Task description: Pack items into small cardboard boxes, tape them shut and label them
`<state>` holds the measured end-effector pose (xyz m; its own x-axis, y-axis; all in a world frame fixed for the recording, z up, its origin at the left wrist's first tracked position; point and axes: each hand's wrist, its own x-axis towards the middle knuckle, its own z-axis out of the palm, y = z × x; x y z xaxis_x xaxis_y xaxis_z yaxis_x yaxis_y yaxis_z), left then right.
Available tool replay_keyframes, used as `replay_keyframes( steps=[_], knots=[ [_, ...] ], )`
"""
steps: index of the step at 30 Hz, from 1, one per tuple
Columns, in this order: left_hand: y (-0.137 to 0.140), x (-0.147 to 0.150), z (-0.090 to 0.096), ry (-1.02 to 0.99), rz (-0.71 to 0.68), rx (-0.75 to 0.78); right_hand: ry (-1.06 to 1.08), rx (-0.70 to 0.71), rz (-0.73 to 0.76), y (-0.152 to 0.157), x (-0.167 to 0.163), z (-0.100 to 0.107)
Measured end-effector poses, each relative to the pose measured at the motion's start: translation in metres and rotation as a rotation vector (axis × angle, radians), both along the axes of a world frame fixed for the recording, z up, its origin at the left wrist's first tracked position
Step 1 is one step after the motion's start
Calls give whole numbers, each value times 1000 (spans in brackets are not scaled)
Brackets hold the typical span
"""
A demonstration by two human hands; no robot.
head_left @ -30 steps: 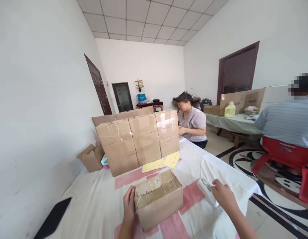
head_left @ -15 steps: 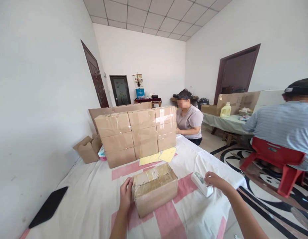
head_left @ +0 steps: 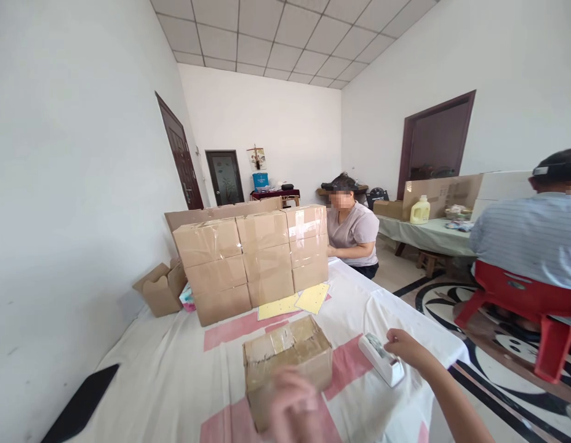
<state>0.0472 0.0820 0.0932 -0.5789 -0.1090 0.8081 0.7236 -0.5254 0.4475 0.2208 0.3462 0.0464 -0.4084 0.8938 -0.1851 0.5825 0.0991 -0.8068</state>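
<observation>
A worn cardboard box (head_left: 290,360) patched with tape sits on the table in front of me. My left hand (head_left: 292,400), smeared by motion, is in front of the box's near side and hides part of it; its finger shape is unclear. To the right of the box stands a white tape dispenser (head_left: 380,363) with a roll of tape (head_left: 376,344) in it. My right hand (head_left: 403,347) is at the roll with its fingers curled closed; what they pinch, if anything, cannot be made out.
Stacked taped boxes (head_left: 248,261) stand at the back, with yellow sheets (head_left: 290,303) before them. An open carton (head_left: 160,288) and a black flat object (head_left: 82,403) are at left. One person (head_left: 352,231) sits beyond the table; another (head_left: 535,234) sits right on a red chair (head_left: 520,301).
My left hand has left the box's left side and swung right, across its near face. My right hand stays by the tape roll. The view has tilted slightly upward.
</observation>
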Motion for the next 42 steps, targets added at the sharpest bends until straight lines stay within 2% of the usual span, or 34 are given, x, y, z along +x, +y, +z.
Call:
replay_keyframes(
  steps=[2,4,6,8,12,18,23,27,30,33,36,42],
  knots=[
    [35,49,-31,200,-156,-277,-11,-22,-5,0,0,6],
    [71,84,-64,397,-294,-763,-21,-56,-14,1,-3,10],
    [102,105,-89,436,-301,-1098,-21,-82,-31,3,-7,12],
    [125,115,-105,398,-237,-1232,-16,-87,-60,7,-11,14],
    [151,111,-124,310,-114,-1144,-15,-86,-109,11,-13,17],
    [159,88,-150,144,2,-1079,-27,-78,-157,5,-6,6],
    [164,89,-149,109,-68,-1132,-11,-175,-180,2,-5,-5],
    [165,86,-150,133,-129,-1166,41,-171,-244,-7,-7,-2],
    [166,83,-158,168,-111,-1137,100,-149,-250,-14,-7,0],
    [166,82,-164,171,-108,-1199,137,-121,-231,-18,-4,-3],
    [164,83,-164,160,-135,-1261,108,-126,-239,-20,0,-6],
    [162,83,-154,128,-168,-1262,-14,-166,-248,-19,4,-6]
  ],
)
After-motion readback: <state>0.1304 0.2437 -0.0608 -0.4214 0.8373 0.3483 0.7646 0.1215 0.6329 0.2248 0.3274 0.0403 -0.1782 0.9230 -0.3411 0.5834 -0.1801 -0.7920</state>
